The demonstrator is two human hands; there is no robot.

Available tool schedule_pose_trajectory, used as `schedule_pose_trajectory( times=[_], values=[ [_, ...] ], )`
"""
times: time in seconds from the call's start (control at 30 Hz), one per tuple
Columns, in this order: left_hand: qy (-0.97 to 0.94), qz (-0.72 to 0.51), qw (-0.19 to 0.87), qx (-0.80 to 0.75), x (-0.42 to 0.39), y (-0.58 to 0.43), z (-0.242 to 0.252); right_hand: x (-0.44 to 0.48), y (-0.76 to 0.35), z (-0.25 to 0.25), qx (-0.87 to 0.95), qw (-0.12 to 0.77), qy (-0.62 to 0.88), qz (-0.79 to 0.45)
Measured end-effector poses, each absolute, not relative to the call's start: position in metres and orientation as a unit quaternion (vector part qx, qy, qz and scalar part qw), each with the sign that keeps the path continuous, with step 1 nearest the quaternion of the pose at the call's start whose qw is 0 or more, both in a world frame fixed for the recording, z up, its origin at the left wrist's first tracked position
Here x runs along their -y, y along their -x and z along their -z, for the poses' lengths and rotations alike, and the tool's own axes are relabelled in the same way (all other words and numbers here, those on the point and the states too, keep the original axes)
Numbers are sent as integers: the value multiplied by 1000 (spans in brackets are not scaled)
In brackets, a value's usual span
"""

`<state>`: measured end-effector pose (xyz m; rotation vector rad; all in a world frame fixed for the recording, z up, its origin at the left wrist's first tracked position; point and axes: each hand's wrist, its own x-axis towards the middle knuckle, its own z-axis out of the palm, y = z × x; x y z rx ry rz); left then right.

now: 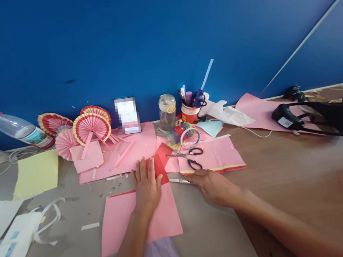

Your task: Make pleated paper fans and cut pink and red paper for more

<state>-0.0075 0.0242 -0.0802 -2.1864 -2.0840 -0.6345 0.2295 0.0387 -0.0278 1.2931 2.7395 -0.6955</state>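
Observation:
My left hand [146, 186] lies flat with fingers spread on a pink sheet of paper [117, 224]. Under and beyond its fingertips is a red piece of paper [162, 170], with one corner folded at an angle. Low over the grey table, my right hand [213, 185] closes its fingers on the end of a slim white utility knife [180, 181]. The knife's tip points left, beside the red paper's edge. Just beyond that hand, black-handled scissors [190, 155] rest open on a pink paper with a red and yellow border [219, 158].
Behind stand folded paper fans [92, 128], a blurred-out phone [127, 115], a glass jar [167, 112] and a cup of pens [190, 113]. Tape rolls [190, 138] sit by the scissors. A tilted bottle [21, 129] is left, a black headset [315, 118] right.

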Motion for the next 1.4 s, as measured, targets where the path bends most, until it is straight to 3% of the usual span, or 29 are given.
schedule_pose_trajectory(
  times=[0.33, 0.8, 1.4],
  values=[
    [732, 153, 38, 662, -24, 7, 79, -43, -230, 33, -922, 21, -367, 124],
    [735, 129, 38, 665, -26, 7, 78, -41, -228, 56, -931, -104, -344, 56],
    [732, 132, 26, 668, -26, 5, 78, -45, -207, 58, -942, -85, -315, 78]
  ],
)
